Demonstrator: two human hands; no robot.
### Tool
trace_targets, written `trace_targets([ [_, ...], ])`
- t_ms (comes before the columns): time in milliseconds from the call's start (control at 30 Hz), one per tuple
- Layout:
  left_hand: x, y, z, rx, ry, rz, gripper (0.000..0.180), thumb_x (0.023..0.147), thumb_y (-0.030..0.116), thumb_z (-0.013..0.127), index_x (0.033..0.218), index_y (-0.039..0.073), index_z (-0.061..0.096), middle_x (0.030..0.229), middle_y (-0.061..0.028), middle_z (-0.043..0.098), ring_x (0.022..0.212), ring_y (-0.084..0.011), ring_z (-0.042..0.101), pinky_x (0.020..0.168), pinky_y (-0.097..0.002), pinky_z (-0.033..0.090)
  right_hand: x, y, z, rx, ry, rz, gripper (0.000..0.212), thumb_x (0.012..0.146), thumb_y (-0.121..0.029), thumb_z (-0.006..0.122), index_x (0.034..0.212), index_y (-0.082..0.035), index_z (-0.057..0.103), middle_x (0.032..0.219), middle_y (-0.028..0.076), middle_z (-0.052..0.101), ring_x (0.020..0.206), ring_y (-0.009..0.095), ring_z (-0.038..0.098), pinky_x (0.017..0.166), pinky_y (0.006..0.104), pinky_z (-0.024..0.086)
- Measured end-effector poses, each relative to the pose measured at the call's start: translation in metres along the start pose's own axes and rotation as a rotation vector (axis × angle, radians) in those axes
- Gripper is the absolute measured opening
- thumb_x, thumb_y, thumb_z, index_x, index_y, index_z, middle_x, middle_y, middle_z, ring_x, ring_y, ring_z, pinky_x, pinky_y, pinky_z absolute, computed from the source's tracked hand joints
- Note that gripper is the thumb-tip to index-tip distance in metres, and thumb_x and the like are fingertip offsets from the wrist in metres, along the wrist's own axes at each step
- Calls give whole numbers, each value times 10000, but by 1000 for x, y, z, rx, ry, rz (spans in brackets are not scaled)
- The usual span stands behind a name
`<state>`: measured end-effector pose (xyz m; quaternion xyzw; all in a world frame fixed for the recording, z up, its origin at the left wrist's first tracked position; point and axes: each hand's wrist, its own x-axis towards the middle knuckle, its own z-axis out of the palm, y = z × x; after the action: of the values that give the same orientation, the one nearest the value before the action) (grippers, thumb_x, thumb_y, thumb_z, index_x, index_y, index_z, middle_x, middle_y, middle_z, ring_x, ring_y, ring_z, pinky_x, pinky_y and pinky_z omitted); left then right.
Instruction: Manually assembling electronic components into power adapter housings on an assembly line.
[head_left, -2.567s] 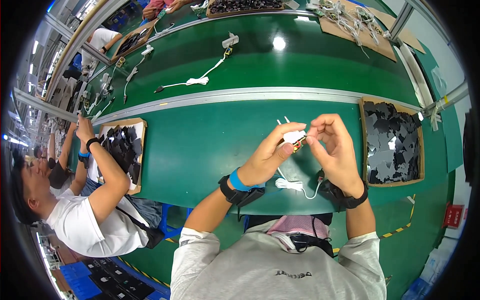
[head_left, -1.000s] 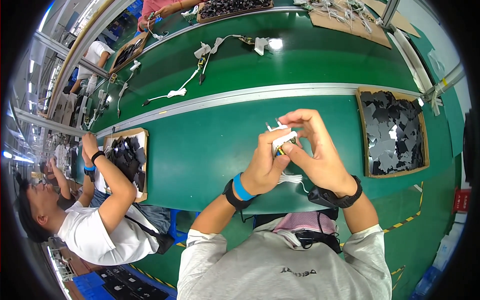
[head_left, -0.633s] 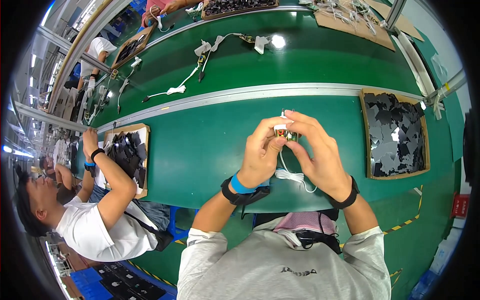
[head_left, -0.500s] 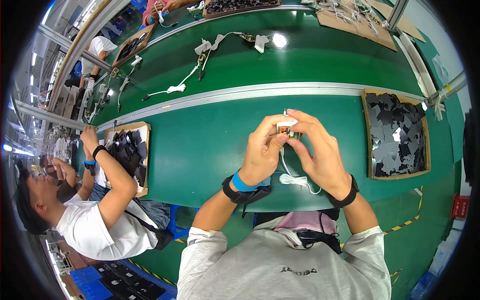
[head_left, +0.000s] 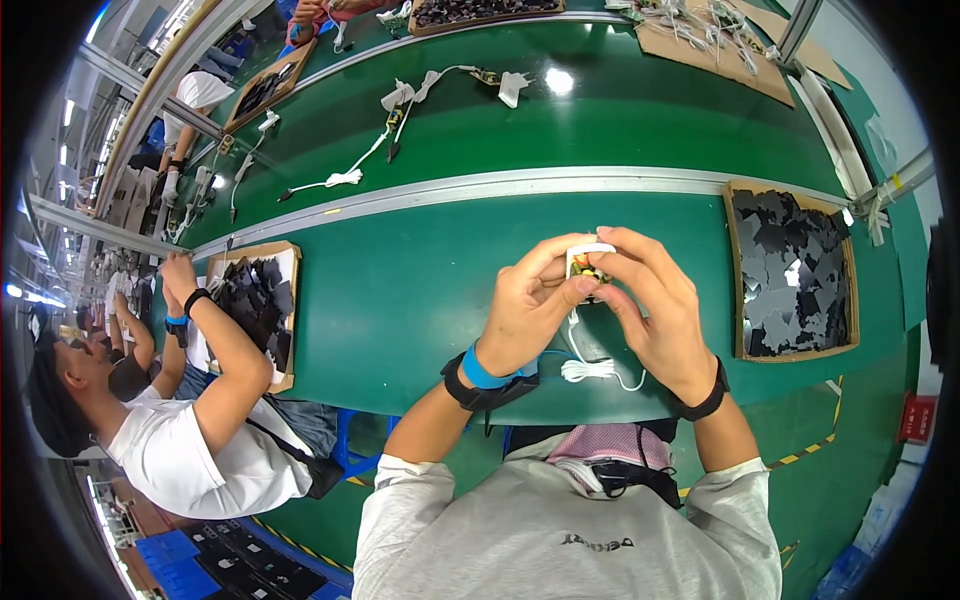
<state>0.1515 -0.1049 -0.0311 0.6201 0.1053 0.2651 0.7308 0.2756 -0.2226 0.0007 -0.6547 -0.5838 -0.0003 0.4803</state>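
Note:
Between both hands, above the green tabletop (head_left: pixel 400 290), I hold a small charger circuit board (head_left: pixel 580 270) with colored parts. A white piece (head_left: pixel 591 249) lies along its far side; whether it is a casing or a flap, I cannot tell. My left hand (head_left: pixel 530 300) pinches the board from the left with thumb and fingers. From the right, the fingers of my right hand (head_left: pixel 655 315) close on the board and the white piece. A white cable (head_left: pixel 588 371) runs down from the board to a coiled bundle on the table. My fingertips partly hide the board.
At the right stands a shallow cardboard tray (head_left: pixel 853 300) of dark sheet pieces; a similar tray (head_left: pixel 292 330) lies left, beside a seated co-worker (head_left: pixel 200 430). Beyond a metal rail (head_left: pixel 480 187), boards with white cables (head_left: pixel 395 118) rest on a green belt. A cardboard sheet (head_left: pixel 690 62) holds more cables.
The board has turned in my fingers, so more of its parts and the white piece show. Both hands have moved slightly right. The boards and cables on the belt have shifted a little left.

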Motion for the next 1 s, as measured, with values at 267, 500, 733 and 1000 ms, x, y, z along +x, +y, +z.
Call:
trace_targets([
  [267,-1,1,2,161,-22,-152,381,961,110,594,1300,-27,489,1141,-136,653,1032,-163,625,875,-295,528,-7,3,-3,-28,-75,52,327,755,42,717,1066,-36,649,1208,152,591,991,319,640,803,379,550],
  [500,9,5,5,-120,-71,-158,420,954,107,603,1330,8,445,1125,-137,655,1022,-171,628,884,-307,517,-8,6,-23,140,-144,96,530,764,-18,734,1258,-41,546,1256,170,557,1047,331,612,856,390,524],
  [733,12,12,4,-118,-116,-134,415,923,100,637,1276,30,430,1160,-208,629,1086,-277,631,939,-376,509,-35,15,-49,92,-442,281,748,771,-174,761,1412,-38,398,1315,178,509,1102,363,561,931,410,466],
  [1000,-29,80,6,75,21,137,419,850,136,734,1149,34,459,1085,-217,652,1035,-302,657,879,-396,542,-79,23,-63,-398,-568,-21,427,768,-180,743,1157,-63,613,1181,112,578,1118,305,540,920,391,450],
])
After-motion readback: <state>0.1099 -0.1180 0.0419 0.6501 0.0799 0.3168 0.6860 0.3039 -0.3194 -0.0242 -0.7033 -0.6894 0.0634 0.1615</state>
